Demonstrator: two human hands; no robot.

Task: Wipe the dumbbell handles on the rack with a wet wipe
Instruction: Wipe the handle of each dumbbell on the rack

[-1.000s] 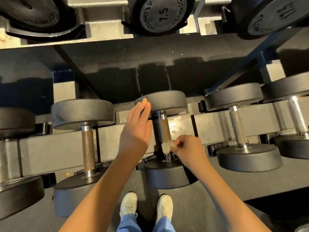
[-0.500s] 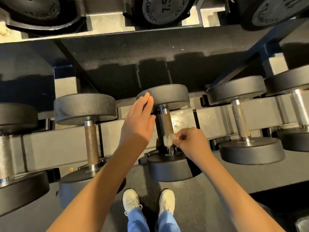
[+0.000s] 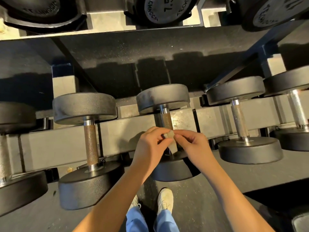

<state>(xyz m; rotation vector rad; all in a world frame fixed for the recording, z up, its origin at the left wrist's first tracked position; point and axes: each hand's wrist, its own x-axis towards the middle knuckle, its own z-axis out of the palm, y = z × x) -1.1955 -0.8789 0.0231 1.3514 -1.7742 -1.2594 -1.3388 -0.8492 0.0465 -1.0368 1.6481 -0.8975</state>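
Blue trouser legs (image 3: 133, 220) and white shoes (image 3: 165, 200) stand on the dark floor (image 3: 192, 206) close in front of the rack. Both forearms reach forward from there, and the hands meet above the near head of the middle dumbbell (image 3: 163, 97).

The left hand (image 3: 150, 146) and the right hand (image 3: 194, 145) each pinch the wet wipe (image 3: 170, 135) between thumb and fingertips, with the remaining fingers loosely curled. The wipe is a small, crumpled, brown-tinged wad held between the two hands, and a strip of it hangs down. It sits just in front of the dumbbell's knurled handle (image 3: 167, 120); whether it touches the metal cannot be told.

This looks like a pause between strokes to refold the wipe or turn it to a cleaner face. The next move would call for one hand to wrap the wipe round the handle and rub along the knurling.

Beyond the hands runs the grey rack beam (image 3: 63, 144). The left neighbour's handle (image 3: 91, 144) is rust-brown, and the right neighbour's handle (image 3: 239, 121) is bright steel. On the upper tier sits a dumbbell marked 7.5 (image 3: 165, 9).
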